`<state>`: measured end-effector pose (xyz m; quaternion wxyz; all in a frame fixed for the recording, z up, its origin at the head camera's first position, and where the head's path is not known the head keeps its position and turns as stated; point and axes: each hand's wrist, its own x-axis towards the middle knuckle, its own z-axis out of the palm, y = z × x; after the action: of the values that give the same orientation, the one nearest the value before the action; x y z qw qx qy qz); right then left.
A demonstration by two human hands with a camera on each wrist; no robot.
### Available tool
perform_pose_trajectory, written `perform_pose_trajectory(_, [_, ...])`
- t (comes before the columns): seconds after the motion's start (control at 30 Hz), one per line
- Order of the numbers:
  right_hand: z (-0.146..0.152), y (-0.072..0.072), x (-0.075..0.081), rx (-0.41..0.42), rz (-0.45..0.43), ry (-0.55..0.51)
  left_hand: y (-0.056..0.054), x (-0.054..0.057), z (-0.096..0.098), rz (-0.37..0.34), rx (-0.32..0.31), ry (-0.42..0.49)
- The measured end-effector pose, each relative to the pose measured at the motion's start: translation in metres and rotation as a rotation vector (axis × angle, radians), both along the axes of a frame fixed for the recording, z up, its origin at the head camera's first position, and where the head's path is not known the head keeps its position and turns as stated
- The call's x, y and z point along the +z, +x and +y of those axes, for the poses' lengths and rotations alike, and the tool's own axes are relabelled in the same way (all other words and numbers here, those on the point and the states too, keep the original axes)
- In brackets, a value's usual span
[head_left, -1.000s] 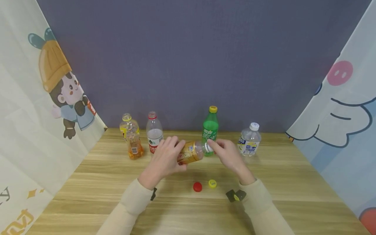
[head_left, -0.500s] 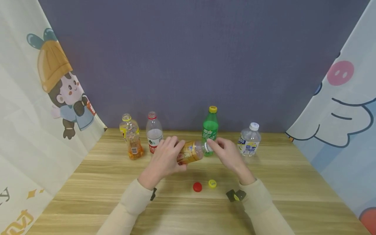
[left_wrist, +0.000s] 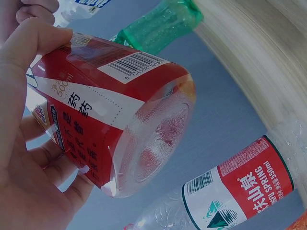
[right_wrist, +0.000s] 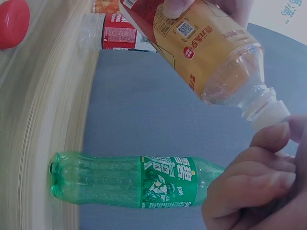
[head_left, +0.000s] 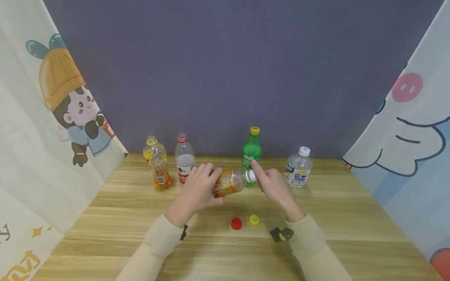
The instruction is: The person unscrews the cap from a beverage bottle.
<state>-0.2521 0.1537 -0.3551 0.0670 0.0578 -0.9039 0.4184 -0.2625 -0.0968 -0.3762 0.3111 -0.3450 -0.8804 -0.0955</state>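
My left hand (head_left: 198, 187) grips an orange-and-red-labelled drink bottle (head_left: 227, 182) around its body. Held above the table, the bottle lies tilted, its neck pointing right and slightly up. In the left wrist view the ridged base and red label (left_wrist: 88, 105) face the camera. My right hand (head_left: 275, 189) is at the bottle's white cap (right_wrist: 269, 115), fingers curled against it and thumb pointing up in the head view. The cap sits on the neck. Beyond the hands stands a green soda bottle (head_left: 251, 150) with a yellow cap, partly hidden by the right hand.
At the back left stand an uncapped bottle of amber drink (head_left: 159, 168) and an uncapped red-labelled water bottle (head_left: 184, 158). A clear bottle with a white cap (head_left: 299, 168) stands back right. A red cap (head_left: 236, 223) and a yellow cap (head_left: 254, 219) lie on the wooden table (head_left: 225, 257).
My right thumb has lifted from over the white cap and now points up, leaving more of the cap showing. The left hand and the bottle have stayed in place.
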Motion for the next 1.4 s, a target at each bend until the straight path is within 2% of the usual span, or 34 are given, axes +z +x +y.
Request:
perform_pose_trajectory(0.33, [0.0002,0.0016,0.0027,0.044,-0.008,-0.019,0.0000,-0.0003,-0.0002,0.011,0.012,-0.012])
perform_pose_trajectory(0.63, [0.0028,-0.0002,0.0020,0.084,0.064,-0.078,0.0008,0.0006,-0.0003,0.000,0.014,-0.007])
perform_pose_trajectory(0.87, [0.0034,-0.0004,0.0018,0.090,0.062,-0.111,0.0002,0.0002,-0.0012,0.005,0.011,-0.001])
perform_pose_trajectory(1.17, [0.0066,0.0001,0.0008,0.130,0.101,-0.166,-0.0014,-0.0005,-0.0027,-0.003,0.010,0.006])
perform_pose_trajectory(1.4, [0.0085,0.0015,0.0048,0.136,0.130,-0.155,-0.0024,-0.0001,-0.0025,-0.014,0.005,0.031])
